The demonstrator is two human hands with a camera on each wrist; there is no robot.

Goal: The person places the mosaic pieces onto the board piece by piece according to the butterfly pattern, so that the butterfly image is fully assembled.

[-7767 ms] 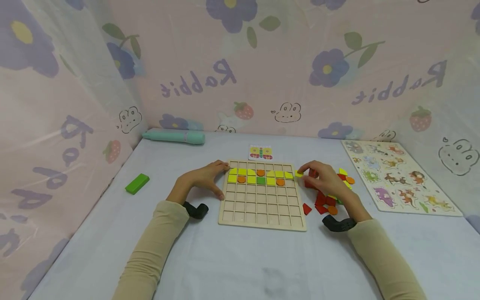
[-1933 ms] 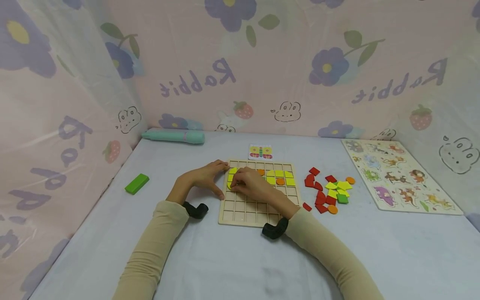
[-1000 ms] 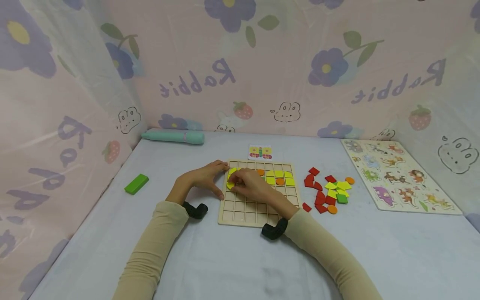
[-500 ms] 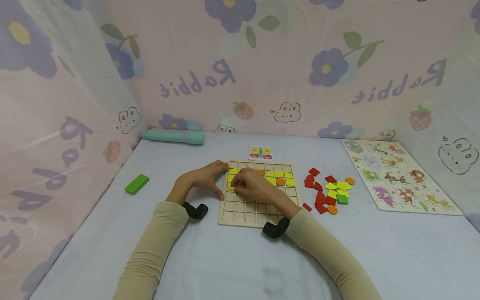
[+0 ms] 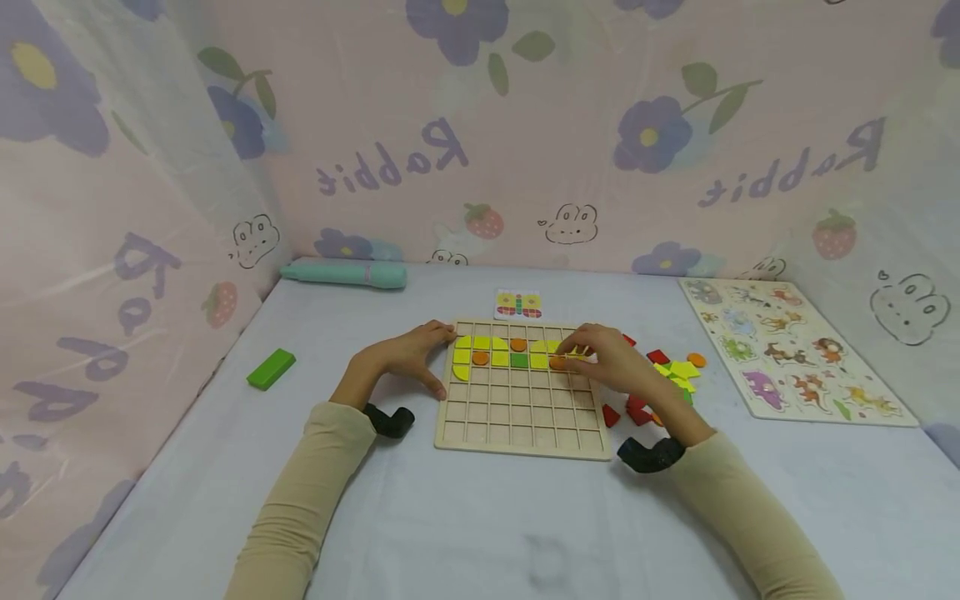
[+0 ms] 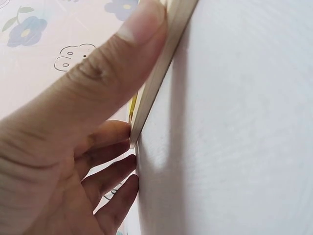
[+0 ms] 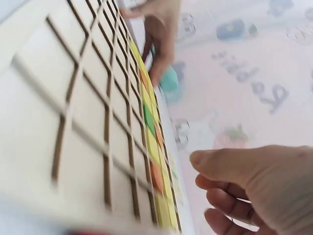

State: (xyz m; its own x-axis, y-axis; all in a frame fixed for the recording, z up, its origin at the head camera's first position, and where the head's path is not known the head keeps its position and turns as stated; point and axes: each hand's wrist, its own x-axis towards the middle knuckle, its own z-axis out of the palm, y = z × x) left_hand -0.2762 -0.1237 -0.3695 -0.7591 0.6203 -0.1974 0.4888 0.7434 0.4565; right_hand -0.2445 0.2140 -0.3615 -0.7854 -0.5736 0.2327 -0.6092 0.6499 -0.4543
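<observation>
A wooden grid board (image 5: 521, 421) lies in the middle, two of its rows filled with yellow tiles, orange discs and a green square (image 5: 519, 361). A yellow rounded tile (image 5: 461, 373) sits below them in the leftmost column. My left hand (image 5: 408, 354) rests against the board's left side; in the left wrist view the thumb (image 6: 122, 54) presses its edge and the other fingers reach the far corner. Over the board's upper right hangs my right hand (image 5: 611, 360). In the right wrist view its thumb and fingers (image 7: 220, 164) are loosely bent with nothing between them.
Loose red tiles (image 5: 639, 410) and yellow tiles (image 5: 682, 369) lie right of the board, partly behind the right hand. A butterfly pattern card (image 5: 517, 305) is behind the board. Around it are an animal puzzle board (image 5: 795, 358), a green block (image 5: 272, 369) and a teal tube-shaped object (image 5: 345, 273).
The right hand brought a yellow rounded tile to the third row's left cell, let it go there, and has moved right across the board. The left hand has stayed at the board's edge.
</observation>
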